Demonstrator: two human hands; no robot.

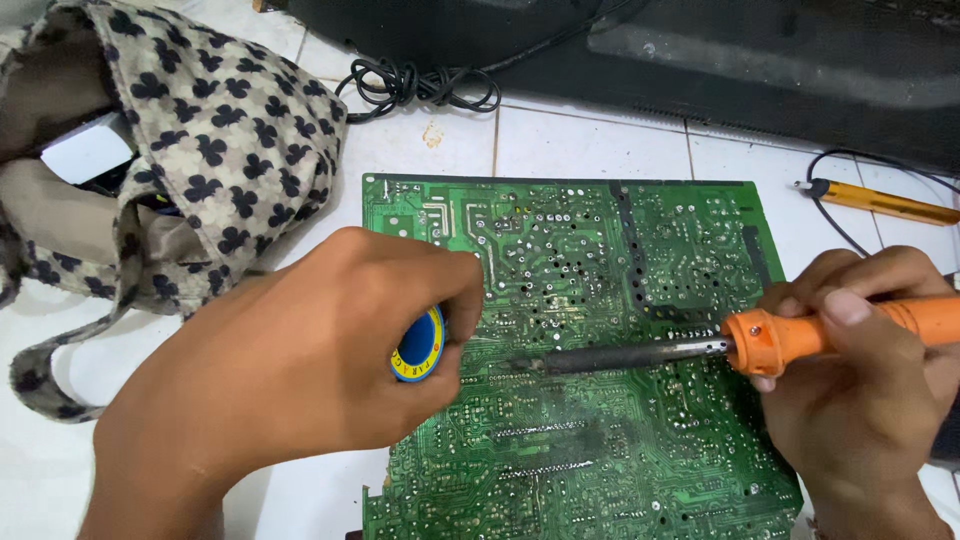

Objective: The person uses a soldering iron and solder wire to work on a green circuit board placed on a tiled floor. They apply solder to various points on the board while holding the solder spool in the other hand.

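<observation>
Green circuit board (600,330), solder side up, lying on the white tiled floor (560,135). The left hand (300,370) is curled shut around a small round item (418,345) whose blue face with a yellow rim carries a label; most of it is hidden by the fingers. The right hand (860,370) is closed on the orange handle of a soldering iron (700,350), its dark tip resting on the board near the centre. Upper left, a flower-patterned cloth bag (200,140), partly cut off; upper right, a yellow probe (880,202) with black lead.
</observation>
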